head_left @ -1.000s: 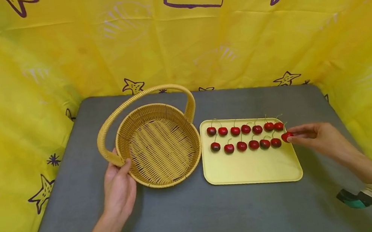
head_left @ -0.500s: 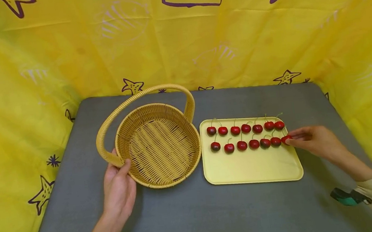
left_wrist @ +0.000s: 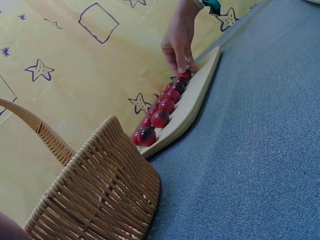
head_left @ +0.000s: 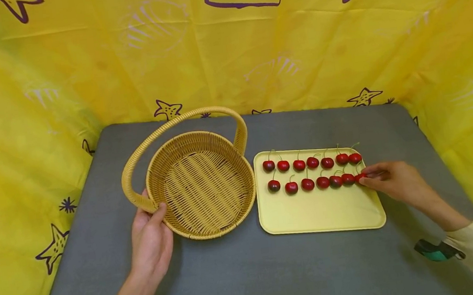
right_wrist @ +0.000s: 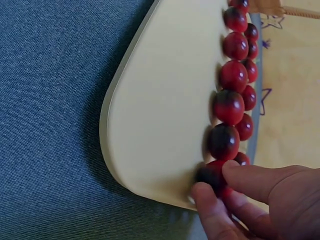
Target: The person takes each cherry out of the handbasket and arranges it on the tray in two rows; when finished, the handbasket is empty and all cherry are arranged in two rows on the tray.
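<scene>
On the left of the table, a round wicker basket (head_left: 206, 189) with an arched handle (head_left: 181, 119) has nothing in it. My left hand (head_left: 152, 238) grips its near left side at the handle's base, thumb over the rim. Beside the basket lies a pale yellow tray (head_left: 321, 213) bearing two rows of red cherries with stems. At the right end of the near row, my right hand (head_left: 400, 183) pinches a cherry (right_wrist: 212, 176) between thumb and fingers. That cherry is low over the tray, close against the neighbouring cherry (right_wrist: 223, 141).
A grey cloth covers the table (head_left: 250, 276). Yellow curtains (head_left: 227, 62) with starfish drawings enclose the back and both sides. The tray's left edge stands close to the basket's right side.
My right hand has brought its cherry down and left to the end of the near row, nudging the adjoining cherries slightly left. The left hand and the basket have hardly moved.
</scene>
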The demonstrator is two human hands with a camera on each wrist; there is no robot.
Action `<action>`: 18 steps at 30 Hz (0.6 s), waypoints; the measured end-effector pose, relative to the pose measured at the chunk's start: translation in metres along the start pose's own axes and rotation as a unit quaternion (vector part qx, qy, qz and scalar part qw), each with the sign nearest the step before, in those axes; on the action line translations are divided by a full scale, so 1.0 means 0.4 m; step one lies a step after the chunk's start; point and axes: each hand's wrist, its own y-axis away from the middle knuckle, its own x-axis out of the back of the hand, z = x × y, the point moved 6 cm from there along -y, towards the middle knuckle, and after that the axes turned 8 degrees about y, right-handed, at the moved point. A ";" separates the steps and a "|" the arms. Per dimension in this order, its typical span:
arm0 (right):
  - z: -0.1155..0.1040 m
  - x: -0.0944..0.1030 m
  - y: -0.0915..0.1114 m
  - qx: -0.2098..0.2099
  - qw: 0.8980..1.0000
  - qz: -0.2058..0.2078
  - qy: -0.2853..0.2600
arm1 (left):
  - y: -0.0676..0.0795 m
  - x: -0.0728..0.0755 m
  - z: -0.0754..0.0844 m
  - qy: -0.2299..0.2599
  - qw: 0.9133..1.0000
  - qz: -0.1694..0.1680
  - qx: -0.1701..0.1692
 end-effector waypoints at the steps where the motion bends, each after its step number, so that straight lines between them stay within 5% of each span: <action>1: -0.001 -0.001 -0.001 -0.001 1.000 -0.002 0.001 | -0.001 -0.001 0.000 0.000 1.000 -0.002 0.000; 14: -0.004 -0.002 0.008 -0.017 1.000 -0.022 -0.015 | 0.002 0.016 0.001 -0.024 0.999 0.020 0.024; 18: -0.010 0.013 0.016 -0.004 1.000 -0.010 -0.001 | 0.022 0.015 0.053 0.012 0.999 0.022 -0.049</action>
